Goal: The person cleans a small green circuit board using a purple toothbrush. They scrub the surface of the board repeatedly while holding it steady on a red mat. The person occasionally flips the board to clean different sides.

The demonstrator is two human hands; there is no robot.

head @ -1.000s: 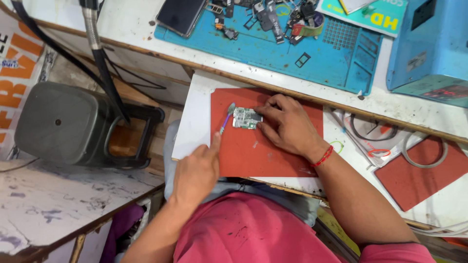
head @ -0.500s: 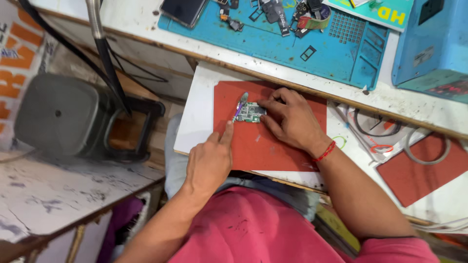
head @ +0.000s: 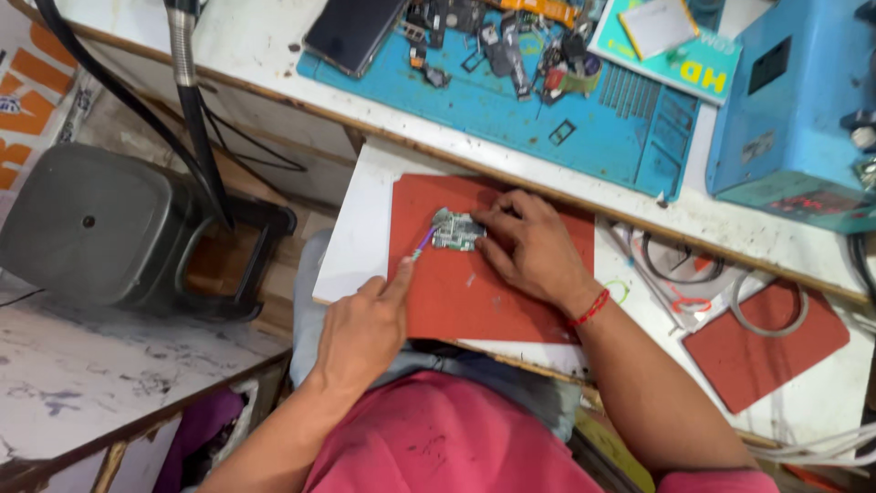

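Observation:
A small green circuit board [head: 453,230] lies on a red mat [head: 474,292] on a white pull-out board [head: 356,246]. My right hand [head: 529,246] rests on the mat with its fingertips pinning the board's right edge. My left hand [head: 365,329] grips a thin purple-handled tool [head: 424,242] whose tip touches the board's left edge. A red band is round my right wrist.
Above is a blue work mat [head: 547,128] with a dark phone [head: 351,32] and several small parts. A blue box-shaped machine [head: 794,110] stands at right. A second red mat [head: 766,347] and cable loops lie lower right. A dark stool [head: 109,228] stands at left.
My left hand has moved up and right, bringing the tool tip against the circuit board. My right hand stays on the board.

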